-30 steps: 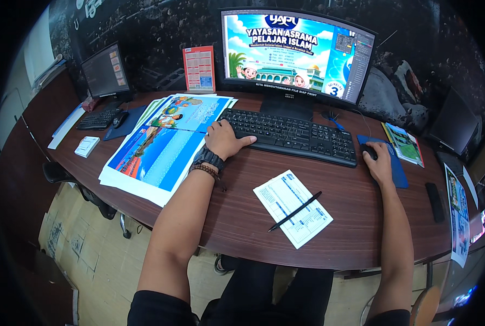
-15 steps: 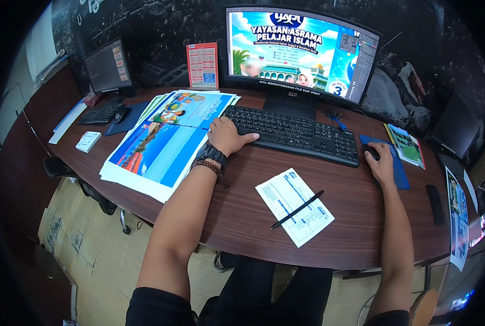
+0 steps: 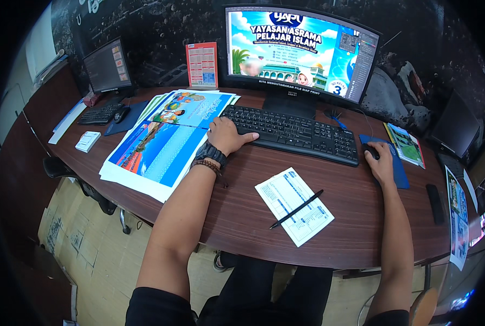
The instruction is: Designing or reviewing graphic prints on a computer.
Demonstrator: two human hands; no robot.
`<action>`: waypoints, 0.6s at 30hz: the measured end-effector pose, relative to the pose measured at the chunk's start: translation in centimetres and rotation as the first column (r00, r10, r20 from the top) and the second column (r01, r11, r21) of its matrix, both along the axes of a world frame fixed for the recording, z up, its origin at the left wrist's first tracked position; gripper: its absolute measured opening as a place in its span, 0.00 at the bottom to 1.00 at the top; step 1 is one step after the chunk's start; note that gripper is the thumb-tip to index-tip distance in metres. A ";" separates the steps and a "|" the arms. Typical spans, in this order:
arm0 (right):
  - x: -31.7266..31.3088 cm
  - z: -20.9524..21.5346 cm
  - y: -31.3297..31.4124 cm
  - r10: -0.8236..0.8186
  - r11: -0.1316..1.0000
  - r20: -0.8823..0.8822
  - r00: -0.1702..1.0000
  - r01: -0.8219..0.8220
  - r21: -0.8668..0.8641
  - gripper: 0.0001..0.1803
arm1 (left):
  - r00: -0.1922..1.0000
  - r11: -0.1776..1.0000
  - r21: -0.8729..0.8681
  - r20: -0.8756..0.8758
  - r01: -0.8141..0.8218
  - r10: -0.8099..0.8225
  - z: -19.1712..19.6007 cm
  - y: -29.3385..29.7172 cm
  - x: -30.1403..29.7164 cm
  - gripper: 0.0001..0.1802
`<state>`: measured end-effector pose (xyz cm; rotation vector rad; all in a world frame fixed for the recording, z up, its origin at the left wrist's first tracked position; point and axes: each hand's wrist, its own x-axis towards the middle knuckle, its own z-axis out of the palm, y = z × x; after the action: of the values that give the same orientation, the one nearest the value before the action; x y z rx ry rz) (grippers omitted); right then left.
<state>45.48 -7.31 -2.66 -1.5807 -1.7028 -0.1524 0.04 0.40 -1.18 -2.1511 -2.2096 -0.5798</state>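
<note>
My left hand (image 3: 227,136) rests on the left end of a black keyboard (image 3: 299,134), its thumb stretched out along the front edge. The other fingers lie over the keys, partly hidden behind the back of the hand. On a blue mouse pad (image 3: 399,173), my right hand (image 3: 383,161) is wrapped round a black computer mouse (image 3: 370,151). Behind the keyboard stands a wide curved monitor (image 3: 291,54) showing a bright blue and green poster layout with a domed building and cartoon figures. Between my forearms, a black pen (image 3: 298,208) lies across a white printed form pad (image 3: 286,190).
Large colour prints (image 3: 158,149) are stacked left of the keyboard, beside my left wrist. A red desk calendar (image 3: 202,65) stands behind them. Further left are a second monitor (image 3: 106,65) and a small stack of white cards (image 3: 88,141). Booklets (image 3: 406,144) lie beyond the mouse pad.
</note>
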 end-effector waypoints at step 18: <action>0.2 -0.1 0.1 -0.013 1.000 -0.005 1.000 0.012 -0.020 0.19 | 0.999 0.996 -0.083 0.017 -0.030 0.031 0.6 -0.2 0.3 0.62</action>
<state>45.70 -7.19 -2.79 -1.6054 -1.6960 -0.1384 0.35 0.16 -0.59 -2.1543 -2.3116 -0.5173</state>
